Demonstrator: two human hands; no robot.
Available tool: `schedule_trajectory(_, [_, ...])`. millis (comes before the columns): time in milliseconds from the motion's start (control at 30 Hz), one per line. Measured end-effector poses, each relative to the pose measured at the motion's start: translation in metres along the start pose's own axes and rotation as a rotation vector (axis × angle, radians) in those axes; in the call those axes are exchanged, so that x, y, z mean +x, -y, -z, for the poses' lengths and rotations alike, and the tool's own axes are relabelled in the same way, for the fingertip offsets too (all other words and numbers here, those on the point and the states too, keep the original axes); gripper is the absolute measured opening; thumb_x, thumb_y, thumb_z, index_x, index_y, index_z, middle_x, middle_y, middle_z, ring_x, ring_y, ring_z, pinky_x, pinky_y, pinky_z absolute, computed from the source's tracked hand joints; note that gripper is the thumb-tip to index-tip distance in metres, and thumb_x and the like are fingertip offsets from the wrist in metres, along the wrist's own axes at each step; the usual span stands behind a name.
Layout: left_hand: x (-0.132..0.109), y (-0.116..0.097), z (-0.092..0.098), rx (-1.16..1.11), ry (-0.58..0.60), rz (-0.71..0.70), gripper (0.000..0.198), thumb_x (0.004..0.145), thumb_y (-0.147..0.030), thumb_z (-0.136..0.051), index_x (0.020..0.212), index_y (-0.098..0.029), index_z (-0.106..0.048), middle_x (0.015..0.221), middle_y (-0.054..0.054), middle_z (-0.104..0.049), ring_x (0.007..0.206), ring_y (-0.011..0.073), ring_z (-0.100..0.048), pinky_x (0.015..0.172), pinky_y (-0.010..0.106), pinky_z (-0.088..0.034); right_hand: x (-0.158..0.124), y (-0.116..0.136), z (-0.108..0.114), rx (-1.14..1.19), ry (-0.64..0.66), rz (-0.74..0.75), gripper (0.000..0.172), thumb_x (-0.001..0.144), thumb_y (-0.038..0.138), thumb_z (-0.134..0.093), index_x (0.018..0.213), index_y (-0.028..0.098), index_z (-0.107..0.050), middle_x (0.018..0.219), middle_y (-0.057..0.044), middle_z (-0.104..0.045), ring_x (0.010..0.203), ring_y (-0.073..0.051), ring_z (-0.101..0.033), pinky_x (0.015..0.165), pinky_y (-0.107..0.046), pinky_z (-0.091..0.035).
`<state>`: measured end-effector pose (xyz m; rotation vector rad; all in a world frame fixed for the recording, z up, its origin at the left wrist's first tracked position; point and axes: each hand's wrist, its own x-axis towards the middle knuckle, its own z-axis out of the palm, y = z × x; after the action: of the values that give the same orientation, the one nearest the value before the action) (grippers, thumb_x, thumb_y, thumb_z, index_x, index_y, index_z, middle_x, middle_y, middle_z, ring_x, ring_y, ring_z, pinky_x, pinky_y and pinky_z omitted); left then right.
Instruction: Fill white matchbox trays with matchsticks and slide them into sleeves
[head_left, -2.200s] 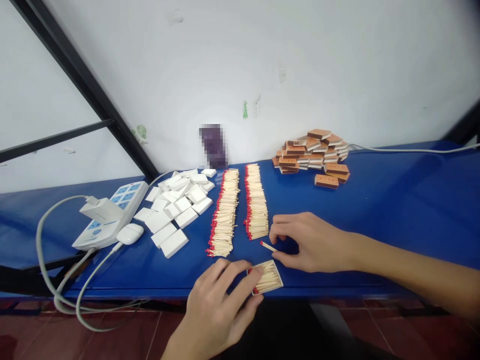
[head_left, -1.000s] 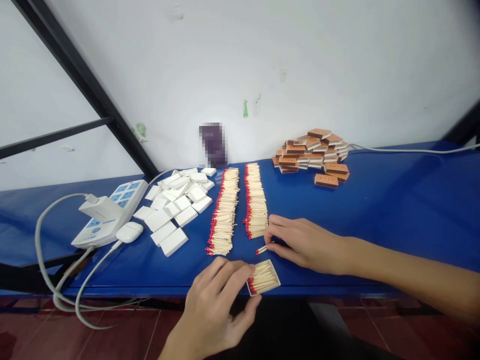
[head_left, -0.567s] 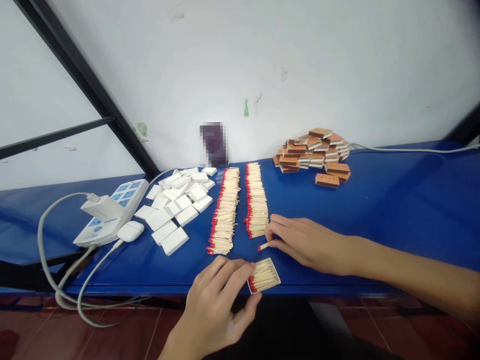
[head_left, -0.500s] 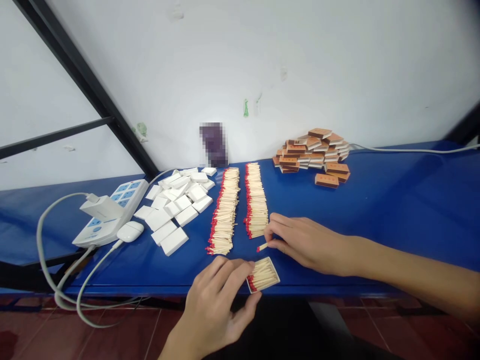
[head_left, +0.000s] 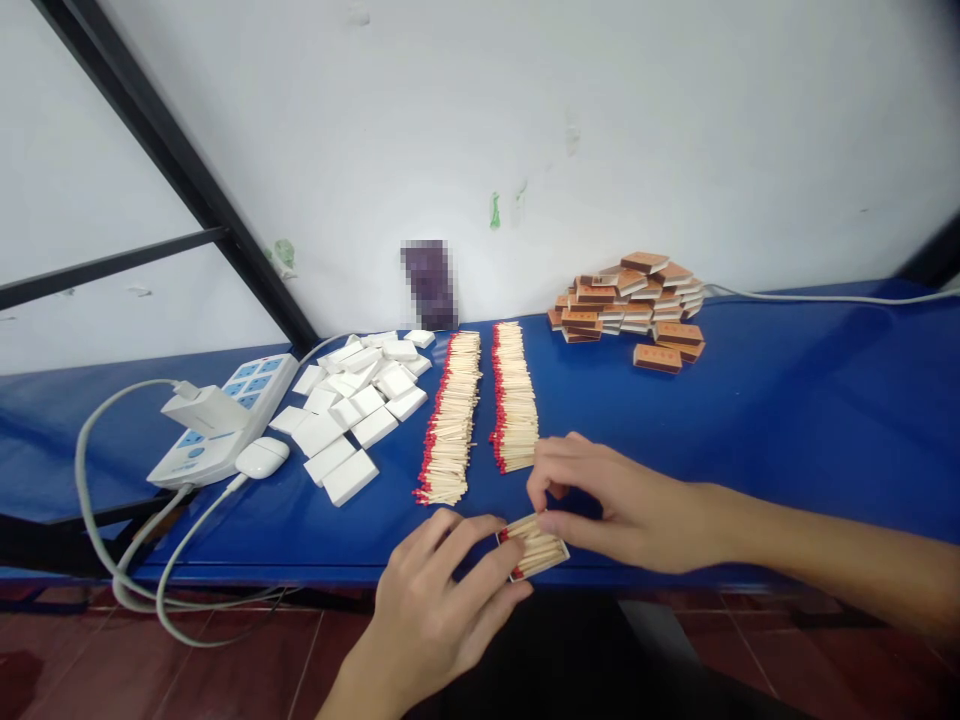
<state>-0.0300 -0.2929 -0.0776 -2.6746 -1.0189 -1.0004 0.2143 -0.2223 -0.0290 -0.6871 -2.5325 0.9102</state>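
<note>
An open tray of red-tipped matches (head_left: 537, 551) lies at the near edge of the blue table (head_left: 787, 420). My left hand (head_left: 439, 605) rests its fingers on the tray's left side and holds it. My right hand (head_left: 615, 500) hovers just right of the tray, thumb and forefinger pinched on a single match (head_left: 519, 528) lying over the tray. Two long rows of matches (head_left: 452, 420) (head_left: 514, 398) run away from the tray toward the wall.
A heap of white inner trays (head_left: 358, 400) lies left of the rows. Orange matchbox sleeves (head_left: 637, 308) are piled at the back right. A white power strip (head_left: 225, 415), an earbud case (head_left: 261, 457) and grey cables (head_left: 120, 540) sit at the left.
My right hand has carried the single match from the table beside the right row down onto the tray. My left hand stays on the tray.
</note>
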Motion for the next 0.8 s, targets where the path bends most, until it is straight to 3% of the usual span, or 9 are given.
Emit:
schedule_trajectory(100, [0.0, -0.001, 0.002, 0.0, 0.008, -0.008, 0.015, 0.1, -0.021, -0.059, 0.111, -0.018, -0.068, 0.109, 0.009, -0.07, 0.085, 0.0239, -0.057, 0.069, 0.036, -0.052, 0.0, -0.007, 0.009, 0.08, -0.065, -0.024, 0.015, 0.099, 0.035, -0.059, 0.098, 0.021, -0.056, 0.1, -0.002, -0.056, 0.092, -0.017, -0.051, 0.083, -0.032, -0.039])
schedule_trajectory(233, [-0.002, -0.001, 0.003, -0.014, 0.04, -0.002, 0.018, 0.1, -0.019, -0.058, 0.115, -0.02, -0.069, 0.117, 0.009, -0.069, 0.089, 0.0248, -0.057, 0.074, 0.038, -0.053, -0.002, -0.012, 0.022, 0.07, 0.025, -0.049, 0.024, 0.099, 0.045, -0.058, 0.097, 0.022, -0.056, 0.11, -0.004, -0.056, 0.099, -0.019, -0.05, 0.086, -0.033, -0.041])
schedule_trajectory(400, [-0.003, 0.0, 0.002, -0.025, 0.032, 0.01, 0.016, 0.1, -0.02, -0.059, 0.114, -0.018, -0.067, 0.116, 0.008, -0.07, 0.088, 0.025, -0.056, 0.074, 0.039, -0.053, -0.003, -0.016, 0.022, -0.022, -0.025, 0.025, 0.04, 0.103, 0.045, -0.051, 0.072, 0.019, -0.043, 0.077, 0.001, -0.048, 0.072, -0.014, -0.044, 0.071, -0.029, -0.035])
schedule_trajectory(500, [-0.003, 0.001, 0.001, -0.03, 0.032, 0.018, 0.016, 0.1, -0.021, -0.059, 0.115, -0.018, -0.066, 0.116, 0.008, -0.07, 0.088, 0.0249, -0.056, 0.074, 0.039, -0.053, -0.002, -0.02, 0.012, -0.211, -0.073, 0.126, 0.045, 0.103, 0.039, -0.051, 0.065, 0.018, -0.039, 0.068, 0.002, -0.043, 0.063, -0.012, -0.038, 0.062, -0.028, -0.028])
schedule_trajectory(633, [-0.003, 0.0, 0.001, -0.038, 0.037, 0.032, 0.016, 0.101, -0.022, -0.059, 0.115, -0.019, -0.066, 0.114, 0.007, -0.07, 0.087, 0.0244, -0.057, 0.074, 0.038, -0.052, 0.001, -0.026, 0.001, -0.452, -0.198, 0.173, 0.025, 0.104, 0.03, -0.047, 0.086, 0.017, -0.06, 0.078, -0.001, -0.056, 0.068, -0.013, -0.047, 0.062, -0.027, -0.03])
schedule_trajectory(800, [-0.003, 0.0, 0.001, -0.025, 0.031, 0.034, 0.017, 0.1, -0.022, -0.059, 0.116, -0.019, -0.065, 0.114, 0.007, -0.07, 0.088, 0.0247, -0.057, 0.075, 0.038, -0.052, 0.007, -0.034, -0.009, -0.492, -0.276, 0.132, 0.02, 0.103, 0.023, -0.048, 0.109, 0.016, -0.065, 0.084, -0.002, -0.064, 0.066, -0.012, -0.054, 0.058, -0.026, -0.033])
